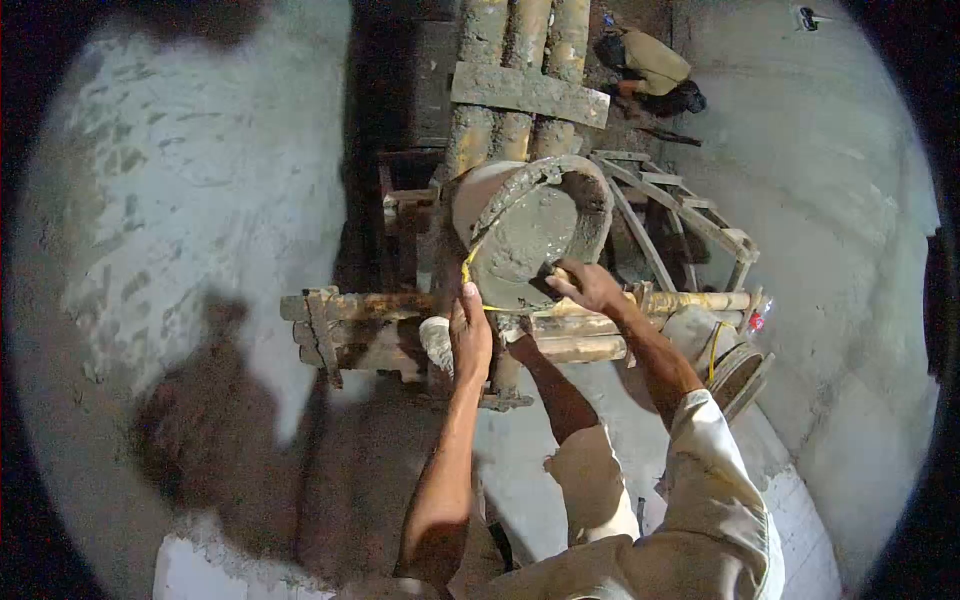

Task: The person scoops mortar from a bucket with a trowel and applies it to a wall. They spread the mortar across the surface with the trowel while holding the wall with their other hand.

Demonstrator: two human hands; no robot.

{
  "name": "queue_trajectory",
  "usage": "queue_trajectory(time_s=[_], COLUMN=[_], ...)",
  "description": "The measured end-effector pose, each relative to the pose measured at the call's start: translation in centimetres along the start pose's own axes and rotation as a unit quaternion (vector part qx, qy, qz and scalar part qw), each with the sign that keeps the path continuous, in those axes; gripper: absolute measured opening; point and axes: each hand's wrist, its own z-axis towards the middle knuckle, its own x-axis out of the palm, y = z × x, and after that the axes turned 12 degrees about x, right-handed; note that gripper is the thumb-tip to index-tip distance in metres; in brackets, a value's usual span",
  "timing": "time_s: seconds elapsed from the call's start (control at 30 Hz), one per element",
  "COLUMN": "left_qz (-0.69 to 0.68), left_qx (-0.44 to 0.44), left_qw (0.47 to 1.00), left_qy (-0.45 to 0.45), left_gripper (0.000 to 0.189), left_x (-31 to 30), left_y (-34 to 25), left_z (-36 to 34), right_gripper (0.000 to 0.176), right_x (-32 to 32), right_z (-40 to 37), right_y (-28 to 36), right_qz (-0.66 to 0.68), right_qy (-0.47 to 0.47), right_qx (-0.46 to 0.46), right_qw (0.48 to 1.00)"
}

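Note:
A bucket (483, 200) of wet grey mortar (535, 235) is tilted toward me on the bamboo scaffold, its rim caked with mortar. My left hand (471, 335) grips the near left side of the bucket at its yellow handle (476, 248), with the thumb up along the rim. Inside the bucket mouth, my right hand (592, 288) is closed round the short handle of a trowel (546, 280). The trowel's blade is dark and partly hidden against the mortar.
Bamboo poles (375, 330) run crosswise under the bucket, and more poles (515, 130) extend away beneath a mortar-stained plank (530, 93). A second bucket (697, 335) lies at the right. Beyond stands a wooden frame (690, 205). Another person (652, 65) is bent over far below. Plastered walls (200, 180) flank both sides.

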Motion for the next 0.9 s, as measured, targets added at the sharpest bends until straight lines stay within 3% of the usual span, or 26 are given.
queue_trajectory(time_s=[0.1,0.13,0.17,0.2,0.23,0.3,0.37,0.47,0.5,0.53,0.57,0.6,0.63,0.7,0.77,0.8,0.83,0.87,0.9], left_qz=[-0.027,-0.033,-0.041,-0.06,-0.09,-0.106,-0.033,-0.028,-0.037,-0.049,-0.008,0.006,0.119,0.378,0.195,0.273,0.25,0.261,0.468], left_qx=[0.039,0.003,-0.029,-0.123,-0.061,-0.073,-0.055,-0.05,-0.031,-0.071,-0.073,-0.032,0.039,0.079,0.204,0.234,0.201,0.262,0.159], left_qw=[0.999,0.999,0.999,0.991,0.994,0.991,0.998,0.998,0.998,0.991,0.981,0.979,0.97,0.863,0.808,0.718,0.692,0.619,0.472], left_qy=[-0.009,-0.015,-0.02,0.013,-0.004,0.037,0.02,-0.007,-0.046,-0.102,-0.181,-0.2,-0.208,-0.325,-0.517,-0.596,-0.646,-0.693,-0.729], left_gripper=[0.064,0.069,0.073,0.086,0.096,0.096,0.095,0.084,0.094,0.082,0.078,0.078,0.077,0.076,0.072,0.067,0.06,0.057,0.057], left_x=[-0.5,-1.1,-1.7,-3.4,-3.6,-7.0,-10.3,-17.7,-19.3,-22.3,-23.1,-27.5,-31.4,-42.3,-45.5,-49.3,-48.4,-46.5,-53.7], left_y=[2.1,2.1,1.8,0.9,0.1,1.8,-2.6,-3.2,-4.9,-5.2,-8.6,-6.4,-4.6,1.2,-8.0,-8.4,-17.3,-25.1,-23.0], left_z=[0.7,1.0,1.3,2.3,1.5,2.2,-1.8,-9.3,-13.7,-17.2,-22.3,-25.9,-29.8,-35.3,-44.5,-48.3,-54.7,-60.1,-64.6], right_gripper=[0.057,0.064,0.064,0.066,0.067,0.062,0.054,0.051,0.049,0.047,0.047,0.044,0.04,0.028,0.028,0.039,0.039,0.037,0.036], right_x=[-0.5,0.5,0.6,-0.1,-0.8,-0.7,-4.6,-4.7,-2.8,-6.5,-6.9,-10.3,-11.5,-8.7,-11.8,-14.6,-16.6,-18.1,-19.7], right_z=[-2.2,-3.2,-4.0,-4.9,-6.0,-8.5,-12.7,-17.6,-18.3,-21.1,-22.5,-26.1,-28.4,-29.4,-33.4,-36.8,-39.6,-42.5,-44.6], right_y=[-0.1,-0.3,-0.8,-0.2,0.6,1.3,6.6,8.9,7.7,12.2,13.5,17.9,19.6,20.9,26.8,29.5,32.2,34.2,36.0], right_qz=[0.045,0.056,0.055,0.064,0.073,0.092,0.137,0.184,0.028,0.214,0.191,0.264,0.278,0.415,0.449,0.479,0.476,0.516,0.555], right_qy=[0.023,-0.077,-0.081,-0.03,0.02,-0.048,0.037,-0.037,-0.16,-0.006,-0.021,-0.022,0.055,-0.019,-0.007,0.065,0.065,0.085,0.105], right_qx=[0.062,0.012,0.01,0.059,0.106,0.054,0.108,0.028,-0.122,0.052,-0.06,-0.032,0.041,-0.061,-0.101,-0.056,-0.081,-0.094,-0.103], right_qw=[0.997,0.995,0.995,0.996,0.992,0.993,0.984,0.982,0.979,0.975,0.98,0.964,0.958,0.908,0.888,0.873,0.873,0.847,0.818])
